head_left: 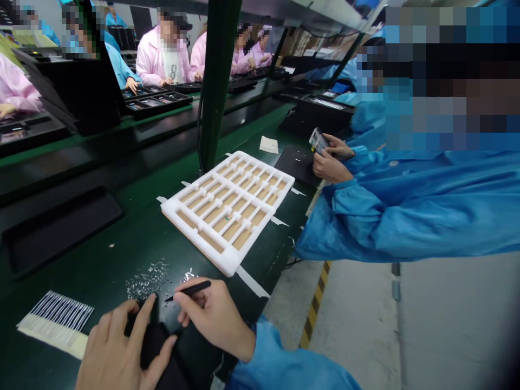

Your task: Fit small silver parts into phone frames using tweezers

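Black tweezers (pixel 195 287) are held in my right hand (pixel 215 314), their tips pointing left, just above the green table. My left hand (pixel 122 346) is spread low in the view, its fingers apart, over a black object (pixel 156 346) whose shape is partly hidden. Many small shiny metal pieces (pixel 148 279) lie scattered beyond my left fingertips, and a smaller cluster (pixel 189 274) lies just past my right hand. To the left, a row of thin silvery strips (pixel 60 311) sits on cream-coloured backing.
A white foam frame (pixel 231 203) with slots is taped to the green table (pixel 134 227). A black tray (pixel 60 227) lies at the left. At the right, a person in blue sleeves (pixel 357 216) holds a small device (pixel 319 141). A green post (pixel 217 86) stands beyond the frame.
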A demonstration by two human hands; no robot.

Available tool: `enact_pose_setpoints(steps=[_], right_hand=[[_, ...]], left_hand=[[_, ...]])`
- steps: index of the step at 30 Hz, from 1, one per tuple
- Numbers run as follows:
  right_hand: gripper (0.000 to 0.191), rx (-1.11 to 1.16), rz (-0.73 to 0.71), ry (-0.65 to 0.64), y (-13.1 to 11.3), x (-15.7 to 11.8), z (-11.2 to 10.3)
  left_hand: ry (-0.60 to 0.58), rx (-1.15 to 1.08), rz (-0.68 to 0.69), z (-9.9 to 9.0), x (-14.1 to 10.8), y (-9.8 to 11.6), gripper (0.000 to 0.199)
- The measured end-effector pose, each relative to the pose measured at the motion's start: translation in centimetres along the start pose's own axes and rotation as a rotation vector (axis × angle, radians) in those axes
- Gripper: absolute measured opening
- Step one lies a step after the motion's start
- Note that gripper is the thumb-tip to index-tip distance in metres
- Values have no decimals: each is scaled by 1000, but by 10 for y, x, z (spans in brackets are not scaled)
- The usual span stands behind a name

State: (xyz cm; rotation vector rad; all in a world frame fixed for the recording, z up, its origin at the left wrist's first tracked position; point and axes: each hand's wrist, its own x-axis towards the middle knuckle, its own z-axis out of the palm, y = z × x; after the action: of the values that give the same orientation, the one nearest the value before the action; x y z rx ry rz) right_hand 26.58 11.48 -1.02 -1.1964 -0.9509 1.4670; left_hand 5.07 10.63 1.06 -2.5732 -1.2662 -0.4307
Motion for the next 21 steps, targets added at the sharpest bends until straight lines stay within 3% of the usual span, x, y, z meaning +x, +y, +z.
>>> enact_pose_setpoints(steps=[13, 16, 21], right_hand=[[32, -92, 67, -15, -6, 5, 8], [35, -76, -9, 55, -1, -2, 4], [25, -204, -272, 155, -1, -26, -22]], left_hand=[[-49, -50, 12, -1, -3, -3, 50], [-43, -36, 10, 1, -1, -3, 51], [-31, -33, 12, 0, 1, 0, 54]])
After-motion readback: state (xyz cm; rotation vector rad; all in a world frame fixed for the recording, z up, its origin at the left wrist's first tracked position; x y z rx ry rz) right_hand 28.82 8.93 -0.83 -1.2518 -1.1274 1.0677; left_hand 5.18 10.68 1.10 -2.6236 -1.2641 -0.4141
